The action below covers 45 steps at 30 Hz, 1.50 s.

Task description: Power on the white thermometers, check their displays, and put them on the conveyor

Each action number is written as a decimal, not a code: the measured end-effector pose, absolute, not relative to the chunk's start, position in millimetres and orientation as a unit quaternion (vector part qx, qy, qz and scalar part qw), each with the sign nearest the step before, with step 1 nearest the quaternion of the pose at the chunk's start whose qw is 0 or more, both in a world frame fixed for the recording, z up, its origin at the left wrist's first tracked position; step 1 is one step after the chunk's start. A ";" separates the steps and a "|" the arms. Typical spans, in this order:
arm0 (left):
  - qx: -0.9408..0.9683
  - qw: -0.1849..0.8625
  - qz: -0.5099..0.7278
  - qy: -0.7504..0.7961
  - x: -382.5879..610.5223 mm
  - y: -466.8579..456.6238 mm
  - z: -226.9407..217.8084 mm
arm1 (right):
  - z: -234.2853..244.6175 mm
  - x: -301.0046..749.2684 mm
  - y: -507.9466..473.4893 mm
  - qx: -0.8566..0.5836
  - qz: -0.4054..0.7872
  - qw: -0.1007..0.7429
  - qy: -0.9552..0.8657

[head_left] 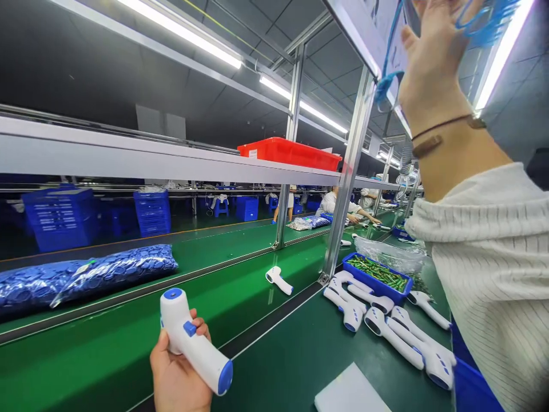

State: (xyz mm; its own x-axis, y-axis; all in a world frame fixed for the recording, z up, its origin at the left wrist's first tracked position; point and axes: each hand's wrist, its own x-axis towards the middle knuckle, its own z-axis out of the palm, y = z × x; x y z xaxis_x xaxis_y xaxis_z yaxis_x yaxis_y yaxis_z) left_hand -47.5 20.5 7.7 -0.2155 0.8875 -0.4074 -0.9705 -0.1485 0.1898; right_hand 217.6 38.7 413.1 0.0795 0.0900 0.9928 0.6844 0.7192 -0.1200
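- The left hand (178,366) sits at the bottom of the view, its fingers curled closed around the grip of a white-and-blue infrared thermometer (193,343), which it holds up over the near edge of the worktop.
- The right hand (433,63) is raised high at the top right, its back towards the camera and its fingers cut off by the frame. A blue cord (388,74) runs across and down from it, but whether the fingers pinch the cord cannot be told.
- A dark wrist cord with a tan tag (441,134) circles the right wrist, and a ribbed white sleeve (480,269) covers the forearm.
- More thermometers (386,320) lie in a loose cluster on the dark green worktop (291,366), towards its far right side.
- Just beyond them stands a blue tray of green parts (377,277), with a clear plastic bag (388,254) touching its far side.
- A white pad (349,392) lies at the near edge of the worktop, and a blue crate (474,389) stands beside its right edge.
- One thermometer (278,280) lies on the green conveyor belt (107,349), and a bulging bag of blue parts (86,277) lies further left.
- A red tray (291,153) sits on the shelf (128,151) overhead, and co-workers (338,203) lean over the line in the distance.
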 end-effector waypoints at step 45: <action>0.518 0.632 0.470 0.335 17.4 38.1 -73.8 | 74.2 169.9 83.3 -0.234 0.525 0.531 -0.622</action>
State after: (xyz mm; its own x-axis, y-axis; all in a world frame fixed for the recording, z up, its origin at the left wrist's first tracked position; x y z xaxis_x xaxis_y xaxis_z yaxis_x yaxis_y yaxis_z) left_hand 17.4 38.1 -73.8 0.3341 0.9404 0.0627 -0.2457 0.0227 0.9691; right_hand 169.9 83.3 74.2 -0.3267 0.8494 0.4144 -0.2657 0.3382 -0.9028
